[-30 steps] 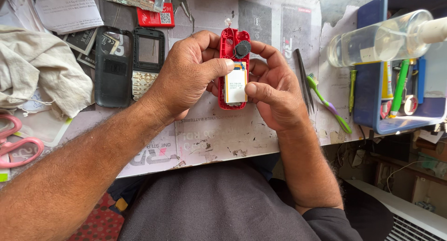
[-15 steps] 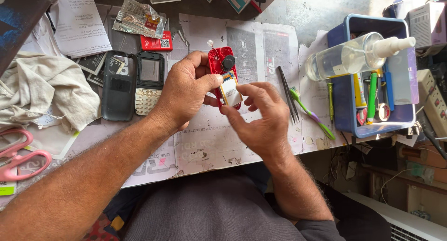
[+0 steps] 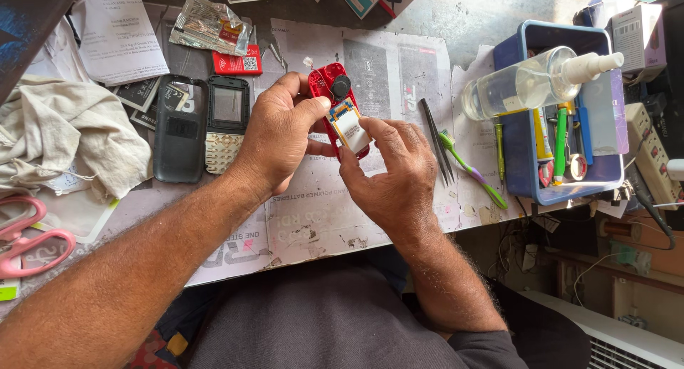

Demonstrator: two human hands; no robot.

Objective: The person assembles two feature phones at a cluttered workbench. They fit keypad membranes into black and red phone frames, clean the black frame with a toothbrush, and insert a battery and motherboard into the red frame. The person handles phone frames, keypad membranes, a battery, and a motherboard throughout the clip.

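Left hand [image 3: 274, 137] clamps the glossy red phone shell [image 3: 329, 91]; right hand [image 3: 392, 173] pinches its flat rectangular battery [image 3: 350, 128].

You get bright, even daylight — soft shadows pool under both forearms. Glare whitens the clear plastic spray bottle [image 3: 524, 84] — focus stays sharp centrally, with slight wide-angle stretching toward the edges.

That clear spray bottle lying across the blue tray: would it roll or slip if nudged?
Probably. The spray bottle lies on its side across the blue tray rim, and its round body looks apt to roll. It seems mostly empty, so likely light. Smooth plastic may be slippery.
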